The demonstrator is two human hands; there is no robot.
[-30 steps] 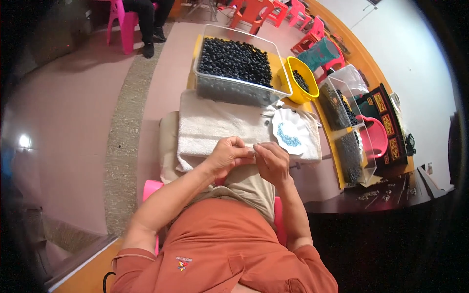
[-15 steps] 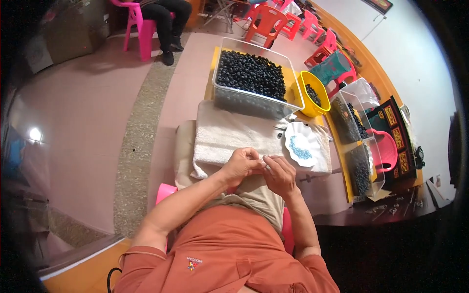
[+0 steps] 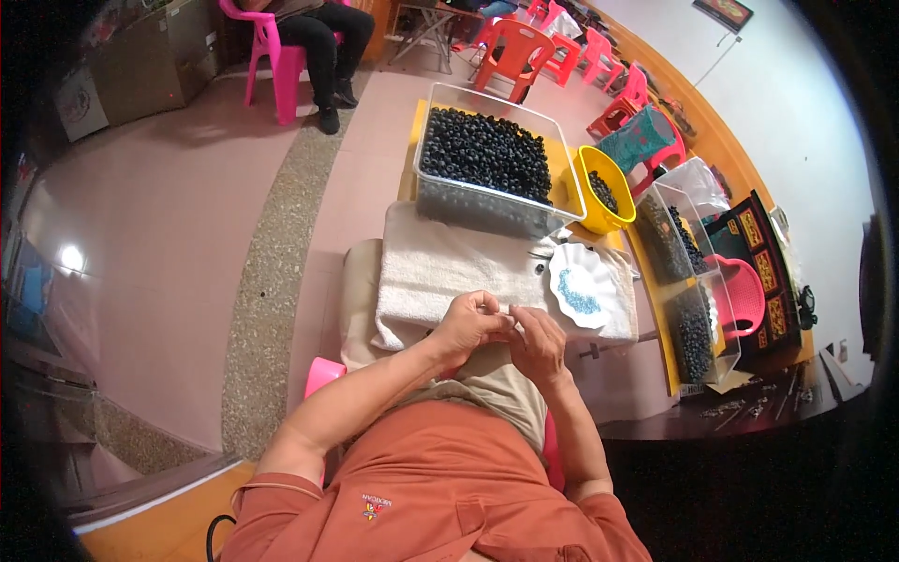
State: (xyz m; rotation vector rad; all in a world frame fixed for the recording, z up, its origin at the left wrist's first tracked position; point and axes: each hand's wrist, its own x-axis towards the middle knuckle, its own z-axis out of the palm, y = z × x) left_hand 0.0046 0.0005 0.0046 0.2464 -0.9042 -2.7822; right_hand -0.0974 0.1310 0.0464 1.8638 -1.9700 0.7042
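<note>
My left hand (image 3: 468, 324) and my right hand (image 3: 537, 339) meet over my lap, fingertips pinched close together. Whatever sits between them is too small to make out. Just beyond lies a cream towel (image 3: 440, 262) on the work surface. At the towel's right, a white scalloped dish (image 3: 594, 272) holds small light-blue beads (image 3: 577, 292). One dark round bead (image 3: 539, 269) rests on the towel left of the dish. Behind the towel stands a large clear plastic bin (image 3: 487, 211) filled with black round beads (image 3: 482, 150).
A yellow tub (image 3: 609, 221) with dark beads stands right of the bin. Clear boxes (image 3: 665, 253) with more dark beads line the right side, near a pink basket (image 3: 738, 298). Red chairs (image 3: 513, 58) stand at the back; a seated person (image 3: 323, 47) is at far left.
The whole view has shifted slightly, so the scene sits a little lower. My hands stay together at the fingertips, with a slight change in finger position.
</note>
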